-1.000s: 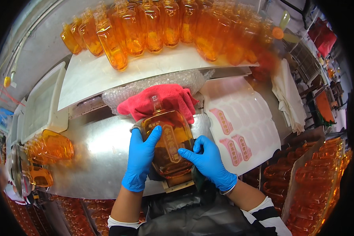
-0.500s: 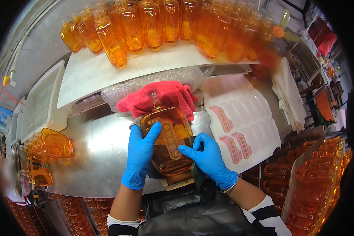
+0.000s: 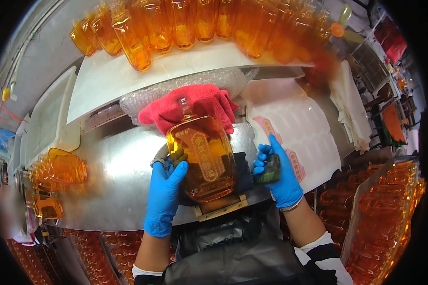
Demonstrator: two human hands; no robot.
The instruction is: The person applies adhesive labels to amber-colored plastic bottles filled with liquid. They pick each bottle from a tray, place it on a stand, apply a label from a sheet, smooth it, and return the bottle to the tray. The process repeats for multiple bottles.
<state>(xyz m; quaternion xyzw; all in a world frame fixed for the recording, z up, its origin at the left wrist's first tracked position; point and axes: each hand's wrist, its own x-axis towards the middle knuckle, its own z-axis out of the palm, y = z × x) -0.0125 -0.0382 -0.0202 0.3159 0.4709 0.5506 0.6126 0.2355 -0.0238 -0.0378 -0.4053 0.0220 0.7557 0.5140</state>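
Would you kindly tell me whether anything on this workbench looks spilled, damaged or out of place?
Nothing visibly looks spilled or broken. At most, the red cloth lies rumpled by the neck of the amber bottle, rather than flat, though that may be deliberate.

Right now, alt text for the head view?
A person's blue-gloved left grip holds an amber bottle by its left side, while the right grip, holding a dark green object, is over a label sheet. A red cloth lies behind the bottle's neck; more bottles stand at the back.
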